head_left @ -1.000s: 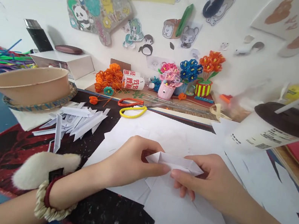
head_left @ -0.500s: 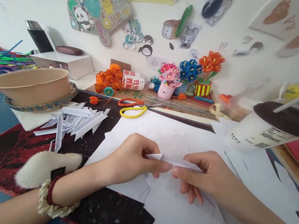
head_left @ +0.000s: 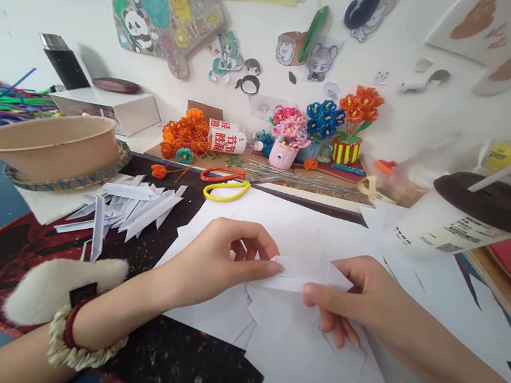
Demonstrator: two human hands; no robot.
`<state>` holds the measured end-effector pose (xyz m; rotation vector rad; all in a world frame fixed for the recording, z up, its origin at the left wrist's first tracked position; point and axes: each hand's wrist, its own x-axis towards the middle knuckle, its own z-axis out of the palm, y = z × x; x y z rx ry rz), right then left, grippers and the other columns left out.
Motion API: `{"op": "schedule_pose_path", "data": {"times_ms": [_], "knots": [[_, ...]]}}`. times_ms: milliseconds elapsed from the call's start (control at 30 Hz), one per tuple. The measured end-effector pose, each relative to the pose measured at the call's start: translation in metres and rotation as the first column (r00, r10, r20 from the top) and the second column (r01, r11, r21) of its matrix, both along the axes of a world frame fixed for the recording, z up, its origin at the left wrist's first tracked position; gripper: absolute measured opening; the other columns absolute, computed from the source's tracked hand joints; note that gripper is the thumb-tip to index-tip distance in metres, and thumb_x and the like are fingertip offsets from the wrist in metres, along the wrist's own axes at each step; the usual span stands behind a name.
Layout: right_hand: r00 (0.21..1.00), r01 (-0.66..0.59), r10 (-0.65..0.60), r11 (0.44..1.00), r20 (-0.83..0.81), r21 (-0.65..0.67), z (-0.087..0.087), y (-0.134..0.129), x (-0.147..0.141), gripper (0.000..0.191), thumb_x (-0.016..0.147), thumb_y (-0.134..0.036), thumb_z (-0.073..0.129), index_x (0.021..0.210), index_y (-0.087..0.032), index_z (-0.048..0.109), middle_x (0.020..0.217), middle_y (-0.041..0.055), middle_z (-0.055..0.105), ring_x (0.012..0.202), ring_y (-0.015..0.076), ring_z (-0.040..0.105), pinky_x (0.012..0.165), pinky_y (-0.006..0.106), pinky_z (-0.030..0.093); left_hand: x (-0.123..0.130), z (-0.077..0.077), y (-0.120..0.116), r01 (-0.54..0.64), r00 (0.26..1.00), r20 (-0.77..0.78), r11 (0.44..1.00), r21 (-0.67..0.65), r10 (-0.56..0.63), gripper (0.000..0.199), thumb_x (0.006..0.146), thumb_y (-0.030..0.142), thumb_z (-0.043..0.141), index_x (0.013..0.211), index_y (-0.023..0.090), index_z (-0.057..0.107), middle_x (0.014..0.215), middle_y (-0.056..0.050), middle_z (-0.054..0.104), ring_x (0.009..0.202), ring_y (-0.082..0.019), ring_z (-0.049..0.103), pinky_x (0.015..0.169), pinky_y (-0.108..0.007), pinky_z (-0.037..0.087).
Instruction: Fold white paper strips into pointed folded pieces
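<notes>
Between my two hands is a small folded piece of white paper, held just above the loose sheets. My left hand pinches its left end between thumb and fingertips. At the right end, my right hand grips it with the thumb on the near side and the fingers behind. Below lie several overlapping white paper sheets. To the left, a pile of folded paper strips rests on the dark mat. Scissors with yellow and red handles lie beyond my left hand.
A tan bowl stands at the left, and a lidded drink cup with a straw at the right. A fluffy white object lies by my left wrist. Pipe-cleaner flowers line the back. A black flask leans behind the bowl.
The folded paper has turned so its broader face shows, and my hands have moved slightly apart. My left hand has shifted a little left and up.
</notes>
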<state>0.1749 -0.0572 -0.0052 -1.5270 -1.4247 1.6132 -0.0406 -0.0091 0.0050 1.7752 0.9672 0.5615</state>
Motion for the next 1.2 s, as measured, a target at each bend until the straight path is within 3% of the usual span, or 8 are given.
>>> {"op": "schedule_pose_path", "data": {"times_ms": [167,267,500,667,867,1200], "knots": [[0.970,0.045,-0.115,0.951,0.213,0.306,0.000,-0.001,0.001,0.020,0.076,-0.040,0.069,0.073,-0.021,0.068,0.070,0.0010,0.067,0.063,0.0165,0.060,0.056,0.027,0.046,0.000,-0.001,0.001,-0.037,0.997,-0.063,0.999,-0.007,0.037,0.015,0.080,0.029,0.068,0.079,0.014,0.066,0.065,0.003,0.055,0.059,-0.009,0.044,0.055,-0.022,0.035],[0.950,0.034,-0.156,0.912,0.269,0.410,-0.002,-0.001,0.004,0.014,0.077,-0.038,0.068,0.076,-0.024,0.069,0.076,0.0000,0.067,0.069,0.0174,0.058,0.063,0.030,0.045,-0.002,-0.004,0.002,-0.028,0.993,-0.113,0.999,0.022,0.030,0.014,0.081,0.030,0.066,0.079,0.016,0.067,0.064,0.003,0.056,0.059,-0.010,0.044,0.055,-0.023,0.035],[0.919,-0.052,-0.109,0.919,0.378,0.390,-0.010,0.001,0.004,0.017,0.075,-0.037,0.068,0.065,-0.023,0.064,0.069,-0.0012,0.061,0.065,0.0161,0.052,0.061,0.031,0.040,-0.002,-0.011,0.000,0.022,0.966,-0.255,0.969,0.248,0.043,0.003,0.078,0.022,0.066,0.077,0.021,0.068,0.078,0.003,0.066,0.073,-0.014,0.051,0.065,-0.026,0.038],[0.927,-0.053,-0.097,0.923,0.364,0.380,-0.010,0.002,0.005,0.012,0.077,-0.036,0.066,0.072,-0.026,0.069,0.071,-0.0016,0.063,0.066,0.0159,0.052,0.061,0.030,0.039,0.001,-0.012,-0.001,0.030,0.969,-0.244,0.976,0.217,0.024,0.007,0.082,0.022,0.064,0.076,0.020,0.069,0.074,0.004,0.066,0.066,-0.011,0.051,0.061,-0.025,0.039],[0.913,-0.079,-0.102,0.906,0.395,0.415,-0.013,0.002,0.006,0.012,0.079,-0.032,0.065,0.070,-0.025,0.069,0.069,-0.0014,0.063,0.064,0.0157,0.051,0.059,0.031,0.039,0.000,-0.014,-0.001,0.085,0.963,-0.270,0.951,0.298,-0.002,0.008,0.077,0.014,0.068,0.081,0.021,0.069,0.077,0.003,0.065,0.077,-0.014,0.056,0.071,-0.027,0.041],[0.933,-0.138,-0.044,0.873,0.358,0.468,-0.016,0.002,0.010,0.008,0.080,-0.030,0.067,0.075,-0.025,0.071,0.076,0.0007,0.066,0.066,0.0160,0.054,0.061,0.030,0.045,-0.001,-0.019,0.004,0.068,0.982,-0.185,0.973,0.221,-0.026,0.012,0.075,0.008,0.068,0.075,0.020,0.071,0.078,0.002,0.066,0.076,-0.013,0.058,0.069,-0.026,0.046]]}}
